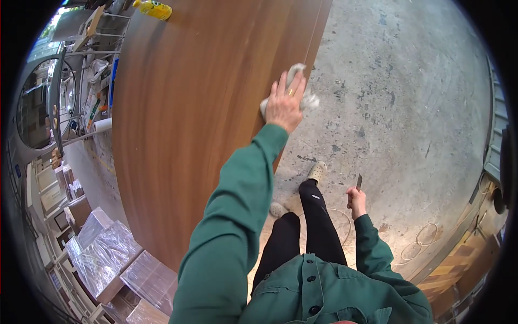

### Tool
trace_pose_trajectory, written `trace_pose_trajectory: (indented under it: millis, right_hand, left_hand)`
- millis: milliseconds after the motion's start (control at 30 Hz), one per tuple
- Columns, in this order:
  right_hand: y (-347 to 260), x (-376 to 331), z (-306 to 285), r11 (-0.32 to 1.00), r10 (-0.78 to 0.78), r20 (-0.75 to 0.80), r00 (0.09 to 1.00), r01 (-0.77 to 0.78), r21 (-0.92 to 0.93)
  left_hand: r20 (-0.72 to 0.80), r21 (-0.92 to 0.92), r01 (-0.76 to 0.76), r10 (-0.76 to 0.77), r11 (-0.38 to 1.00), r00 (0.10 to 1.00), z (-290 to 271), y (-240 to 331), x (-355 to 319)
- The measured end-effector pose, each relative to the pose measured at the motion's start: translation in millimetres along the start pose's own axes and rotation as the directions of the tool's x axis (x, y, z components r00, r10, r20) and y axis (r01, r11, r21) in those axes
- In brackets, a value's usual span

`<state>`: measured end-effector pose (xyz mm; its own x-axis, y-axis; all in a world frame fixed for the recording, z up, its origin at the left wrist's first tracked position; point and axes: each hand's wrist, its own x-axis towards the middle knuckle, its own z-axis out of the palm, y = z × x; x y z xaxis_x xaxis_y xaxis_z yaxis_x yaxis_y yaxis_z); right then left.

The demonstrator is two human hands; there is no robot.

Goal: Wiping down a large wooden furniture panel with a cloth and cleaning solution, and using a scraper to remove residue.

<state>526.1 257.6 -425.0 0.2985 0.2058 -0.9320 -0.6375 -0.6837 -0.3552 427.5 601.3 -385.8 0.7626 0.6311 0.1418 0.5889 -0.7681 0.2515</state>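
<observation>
My left hand (pixel 285 103) presses a crumpled white rag (pixel 310 101) onto the right edge of a large brown wood-grain board (pixel 189 108). Its fingers lie stretched over the cloth, and part of the rag hangs past the edge. Lower on the right, my right hand (pixel 356 202) is closed around a knife (pixel 360 182). The narrow, dark blade points up out of the fist, away from the board, while its handle is hidden by the fingers.
A yellow bottle (pixel 153 9) lies at the board's far left corner. Film-wrapped boxes (pixel 108 254) are stacked at the lower left. Grey concrete floor (pixel 399 108) stretches to the right, with a loop of thin cord (pixel 426 235) on it. Wooden panels (pixel 450 264) stand lower right.
</observation>
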Motion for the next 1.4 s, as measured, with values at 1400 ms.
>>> trace_pose_trajectory:
  millis: [1400]
  right_hand:
    - [-273.2,15.0,11.3,0.960,-0.230,-0.061,0.971,0.217,-0.176]
  left_hand:
    - [0.011,-0.018,0.047,-0.047,0.999,0.999,21.9,-11.1,156.0]
